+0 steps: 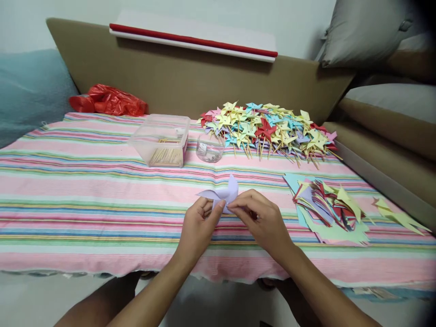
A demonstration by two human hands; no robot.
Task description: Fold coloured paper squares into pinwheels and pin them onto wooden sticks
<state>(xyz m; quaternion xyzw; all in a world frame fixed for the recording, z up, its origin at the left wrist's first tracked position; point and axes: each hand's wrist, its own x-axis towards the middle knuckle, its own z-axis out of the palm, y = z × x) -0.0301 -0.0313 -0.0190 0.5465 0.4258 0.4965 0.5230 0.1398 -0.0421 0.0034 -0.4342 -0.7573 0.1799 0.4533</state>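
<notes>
A lavender paper pinwheel (232,187) is held up in front of me, above the striped cloth. My left hand (200,220) pinches it from the left, with the thumb pressed near its centre. On the other side my right hand (260,215) has its thumb and forefinger together at the pinwheel's middle. Whether a small pin sits between those right fingertips is too small to tell. The pinwheel's lower blades are partly hidden behind the fingers.
Beyond my hands stand a clear plastic box (160,136) of wooden sticks and a small round container (209,152) with metal bits. Finished pinwheels (265,129) lie heaped at the back. Cut paper sheets (327,206) are stacked at right. A red plastic bag (112,101) lies back left.
</notes>
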